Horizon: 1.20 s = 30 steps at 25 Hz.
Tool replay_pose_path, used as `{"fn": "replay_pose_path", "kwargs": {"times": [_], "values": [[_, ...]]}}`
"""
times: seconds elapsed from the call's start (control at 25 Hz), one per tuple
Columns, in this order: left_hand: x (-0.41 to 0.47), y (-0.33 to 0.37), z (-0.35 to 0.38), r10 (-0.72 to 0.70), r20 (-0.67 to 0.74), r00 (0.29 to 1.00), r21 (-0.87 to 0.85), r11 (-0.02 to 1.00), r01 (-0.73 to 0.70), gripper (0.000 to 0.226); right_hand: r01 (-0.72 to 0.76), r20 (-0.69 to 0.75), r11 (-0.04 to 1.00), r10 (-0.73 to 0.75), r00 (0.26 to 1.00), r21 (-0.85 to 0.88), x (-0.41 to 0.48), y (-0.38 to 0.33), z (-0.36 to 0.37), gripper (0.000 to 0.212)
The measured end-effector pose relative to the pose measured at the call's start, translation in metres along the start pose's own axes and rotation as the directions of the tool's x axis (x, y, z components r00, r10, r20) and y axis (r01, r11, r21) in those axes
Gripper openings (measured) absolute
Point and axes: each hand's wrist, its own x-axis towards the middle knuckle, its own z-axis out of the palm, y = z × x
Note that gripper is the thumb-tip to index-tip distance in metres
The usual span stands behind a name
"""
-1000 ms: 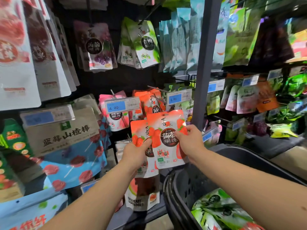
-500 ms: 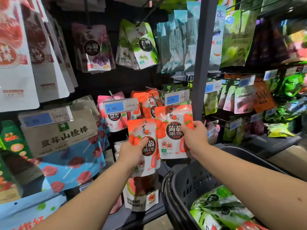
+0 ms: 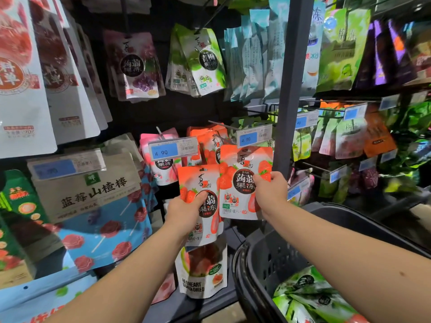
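Two strawberry jelly pouches held up before the hanging snack rack, left hand (image 3: 186,208) gripping the lower pouch (image 3: 205,183), right hand (image 3: 270,190) pinching the higher pouch (image 3: 242,180), edges overlapping, dark shopping basket (image 3: 263,259) below right.

Shop display bay. Dark back panel (image 3: 186,113) behind the grip. Grey steel upright (image 3: 293,89) just right of it, rising above. Wire pegs (image 3: 258,111) with blue price tags (image 3: 173,149) above and to both sides, hung with snack packs (image 3: 205,64). Black plastic basket (image 3: 263,264) below right. Pale floor (image 3: 419,212) far right. Light bright at left, dim at right.
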Motion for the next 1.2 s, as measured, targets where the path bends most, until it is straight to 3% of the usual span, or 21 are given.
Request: {"fn": "replay_pose_path", "kwargs": {"times": [0.12, 0.36, 0.6, 0.8, 0.92, 1.04, 1.12, 1.2], "values": [[0.000, 0.000, 0.001, 0.011, -0.014, 1.000, -0.037, 0.999, -0.011, 0.015, -0.001, -0.008, 1.000, 0.001, 1.000, -0.031, 0.001, 0.002, 0.012, 0.010], [0.007, -0.008, -0.007, -0.017, -0.032, 0.999, -0.026, 1.000, 0.016, 0.021, -0.003, -0.040, 0.998, 0.005, 0.999, 0.069, 0.006, 0.005, 0.009, 0.008], [0.003, -0.007, -0.005, -0.012, -0.029, 1.000, 0.022, 1.000, 0.013, 0.015, -0.052, -0.109, 0.999, 0.051, 0.993, -0.011, 0.009, 0.003, 0.015, 0.012], [0.003, -0.004, -0.013, -0.029, -0.044, 0.999, -0.008, 1.000, 0.029, 0.021, -0.092, -0.048, 0.994, 0.090, 0.995, -0.053, 0.014, 0.003, 0.024, 0.021], [0.008, -0.007, -0.018, -0.029, -0.074, 0.997, 0.030, 0.999, 0.031, 0.023, -0.030, 0.036, 0.998, 0.032, 0.999, -0.062, 0.014, 0.010, 0.022, 0.023], [0.013, -0.008, -0.019, -0.036, -0.081, 0.996, 0.029, 0.999, 0.038, 0.024, 0.026, 0.181, 0.997, -0.013, 0.983, -0.072, 0.013, 0.026, 0.021, 0.040], [0.017, -0.009, -0.018, -0.038, -0.080, 0.996, 0.037, 0.998, 0.041, 0.024, 0.055, 0.176, 0.980, -0.021, 0.984, -0.193, 0.017, 0.035, 0.029, 0.041], [0.023, -0.010, -0.015, -0.036, -0.077, 0.996, 0.045, 0.998, 0.040, 0.023, 0.021, 0.094, 0.980, -0.002, 0.996, -0.198, 0.025, 0.037, 0.040, 0.028]]}}
